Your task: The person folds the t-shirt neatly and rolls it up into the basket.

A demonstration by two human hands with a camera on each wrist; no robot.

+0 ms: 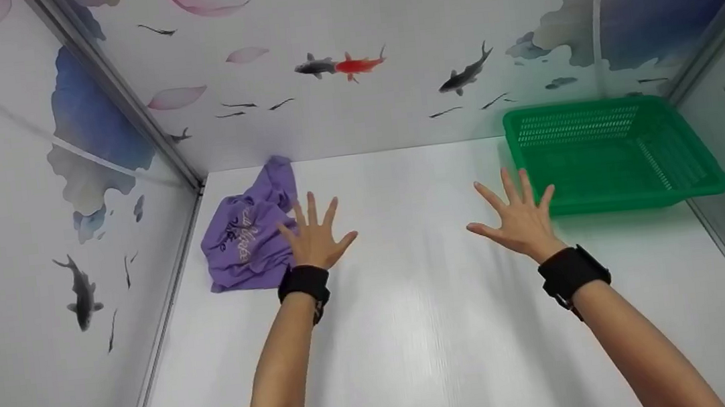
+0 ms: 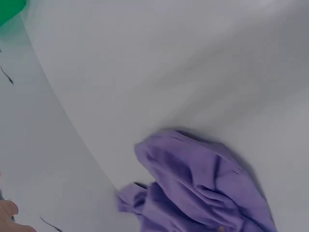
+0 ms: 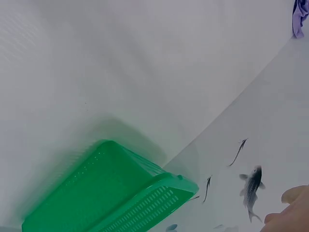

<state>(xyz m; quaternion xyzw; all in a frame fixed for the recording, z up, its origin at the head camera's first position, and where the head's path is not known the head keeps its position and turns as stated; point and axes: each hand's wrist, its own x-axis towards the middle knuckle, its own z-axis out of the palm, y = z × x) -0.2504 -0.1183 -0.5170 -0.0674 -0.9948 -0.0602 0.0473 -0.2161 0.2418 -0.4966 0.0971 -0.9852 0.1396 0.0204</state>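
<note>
A crumpled purple cloth garment [image 1: 248,236] with printed lettering lies at the back left of the white table. My left hand [image 1: 316,239], fingers spread wide, is over its right edge in the head view; whether it touches the fabric I cannot tell. In the left wrist view the purple garment [image 2: 193,179] shows its folds. My right hand [image 1: 519,219] is also spread, beside the left side of a green plastic basket [image 1: 632,202], and holds nothing. The green basket [image 3: 111,179] appears in the right wrist view, with part of my right hand [image 3: 292,212] at the corner.
The white table [image 1: 414,306] is bounded by a back wall [image 1: 380,114] and side walls printed with fish and petals. Metal strips [image 1: 172,311] run along the side edges. Black bands [image 1: 572,272] are strapped round both wrists.
</note>
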